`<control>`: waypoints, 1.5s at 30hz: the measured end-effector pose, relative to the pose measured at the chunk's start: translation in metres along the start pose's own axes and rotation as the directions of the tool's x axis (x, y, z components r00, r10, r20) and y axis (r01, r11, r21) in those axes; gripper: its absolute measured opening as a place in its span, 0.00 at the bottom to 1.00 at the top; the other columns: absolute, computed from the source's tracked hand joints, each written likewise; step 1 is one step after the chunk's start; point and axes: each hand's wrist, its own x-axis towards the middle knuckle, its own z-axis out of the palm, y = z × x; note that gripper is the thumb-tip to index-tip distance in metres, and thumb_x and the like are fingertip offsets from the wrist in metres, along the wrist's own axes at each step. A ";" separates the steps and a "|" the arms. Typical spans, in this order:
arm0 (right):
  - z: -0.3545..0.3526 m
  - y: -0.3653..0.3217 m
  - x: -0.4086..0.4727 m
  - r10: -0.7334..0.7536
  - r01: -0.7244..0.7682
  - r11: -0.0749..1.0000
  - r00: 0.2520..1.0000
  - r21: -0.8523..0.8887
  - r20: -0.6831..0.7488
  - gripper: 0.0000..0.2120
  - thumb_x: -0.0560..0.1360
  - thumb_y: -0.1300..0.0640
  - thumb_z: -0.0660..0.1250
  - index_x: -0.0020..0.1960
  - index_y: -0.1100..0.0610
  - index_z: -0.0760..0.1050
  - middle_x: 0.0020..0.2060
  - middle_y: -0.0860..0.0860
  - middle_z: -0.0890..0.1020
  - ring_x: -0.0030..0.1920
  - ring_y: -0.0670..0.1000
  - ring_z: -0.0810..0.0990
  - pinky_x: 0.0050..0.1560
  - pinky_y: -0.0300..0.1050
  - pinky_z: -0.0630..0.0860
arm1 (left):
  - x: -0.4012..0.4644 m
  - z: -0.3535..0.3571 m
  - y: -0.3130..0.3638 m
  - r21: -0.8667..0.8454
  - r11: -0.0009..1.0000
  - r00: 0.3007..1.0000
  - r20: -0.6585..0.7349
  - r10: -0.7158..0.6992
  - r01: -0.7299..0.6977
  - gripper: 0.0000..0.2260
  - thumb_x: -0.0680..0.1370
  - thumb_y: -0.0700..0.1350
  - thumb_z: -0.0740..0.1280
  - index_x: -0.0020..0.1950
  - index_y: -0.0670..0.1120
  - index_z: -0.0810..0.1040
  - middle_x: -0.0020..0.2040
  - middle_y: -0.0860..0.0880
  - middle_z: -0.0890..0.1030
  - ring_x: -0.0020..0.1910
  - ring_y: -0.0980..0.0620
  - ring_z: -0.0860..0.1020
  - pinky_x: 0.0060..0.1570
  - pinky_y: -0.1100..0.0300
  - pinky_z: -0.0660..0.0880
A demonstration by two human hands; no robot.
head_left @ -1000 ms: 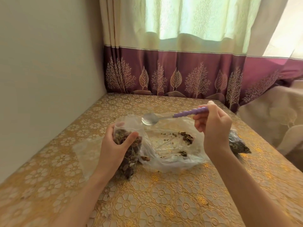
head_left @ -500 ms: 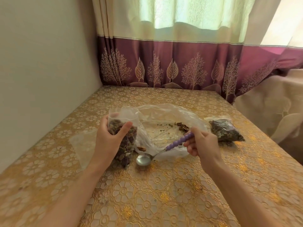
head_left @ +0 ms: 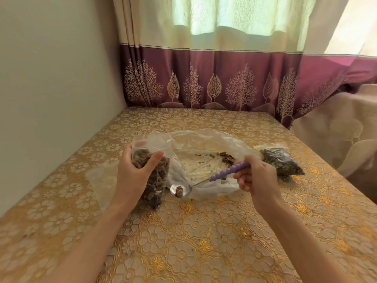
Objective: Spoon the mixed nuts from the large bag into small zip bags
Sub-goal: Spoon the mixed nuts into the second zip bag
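1. Left hand [head_left: 134, 176] wrapped round the small zip bag [head_left: 152, 174], thumb across its front and fingers [head_left: 126, 152] curled behind; bag upright on the surface [head_left: 204, 242], mostly full of mixed nuts, mouth open at the top, above the thumb.
2. Right hand [head_left: 258, 178] pinching the far end of the purple-handled spoon [head_left: 206, 181], fingers curled round the beaded grip.
3. Spoon's long axis running from the right fingers down and leftward; bowl low, just right of the zip bag's lower half and close by the left thumb, carrying a small clump of nuts.
4. Large bag [head_left: 206, 160] lying flattened and open beyond the spoon, between the two hands; only a few nuts and crumbs left inside, nearest the right fingers.
5. Filled zip bag [head_left: 280, 162] lying just past the right fingers, to their right.
6. Deciding relation, as a judgement: loaded bowl well below the bag's mouth, so up and a little leftward to clear the rim before tipping; right hand alone to travel, left hand merely to steady the opening.
7. Likely near the end of this filling, judging by how little remains in the large bag.
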 end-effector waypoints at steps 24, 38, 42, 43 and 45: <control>0.051 -0.048 0.007 -0.416 0.407 0.908 0.903 0.099 0.103 0.13 0.78 0.65 0.56 0.41 0.64 0.77 0.30 0.56 0.81 0.28 0.51 0.77 0.27 0.40 0.72 | -0.001 0.000 0.006 -0.033 0.999 0.995 0.098 0.012 -0.009 0.21 0.63 0.59 0.72 0.53 0.58 0.72 0.46 0.56 0.79 0.43 0.65 0.78 0.41 0.73 0.74; -0.007 0.016 0.011 -0.153 0.120 0.971 0.977 -0.207 -0.148 0.09 0.79 0.62 0.59 0.44 0.62 0.75 0.27 0.51 0.83 0.25 0.47 0.78 0.23 0.36 0.72 | 0.001 0.001 0.013 -0.082 0.994 0.995 0.074 -0.064 0.070 0.12 0.64 0.58 0.72 0.44 0.54 0.80 0.44 0.55 0.83 0.45 0.59 0.81 0.46 0.61 0.77; -0.009 0.026 0.007 -0.308 0.209 0.849 0.942 -0.485 -0.133 0.10 0.78 0.58 0.61 0.42 0.59 0.77 0.30 0.51 0.82 0.25 0.46 0.77 0.26 0.36 0.71 | 0.003 0.001 0.018 -0.107 0.990 0.992 0.099 -0.084 0.095 0.08 0.63 0.57 0.73 0.40 0.57 0.83 0.41 0.54 0.84 0.44 0.55 0.82 0.46 0.56 0.78; -0.010 0.027 0.006 -0.334 0.224 0.802 0.937 -0.554 -0.106 0.10 0.78 0.57 0.62 0.41 0.58 0.78 0.30 0.51 0.82 0.27 0.49 0.77 0.27 0.41 0.71 | 0.003 0.001 0.020 -0.113 0.988 0.990 0.111 -0.091 0.103 0.09 0.62 0.58 0.73 0.39 0.58 0.83 0.41 0.54 0.84 0.44 0.55 0.82 0.44 0.57 0.78; -0.012 0.030 0.004 -0.373 0.250 0.695 0.927 -0.674 -0.042 0.09 0.77 0.56 0.63 0.42 0.56 0.79 0.31 0.49 0.81 0.29 0.52 0.77 0.30 0.43 0.70 | 0.003 0.002 0.023 -0.126 0.983 0.982 0.150 -0.115 0.134 0.11 0.60 0.58 0.73 0.38 0.57 0.84 0.41 0.53 0.84 0.43 0.54 0.82 0.39 0.61 0.78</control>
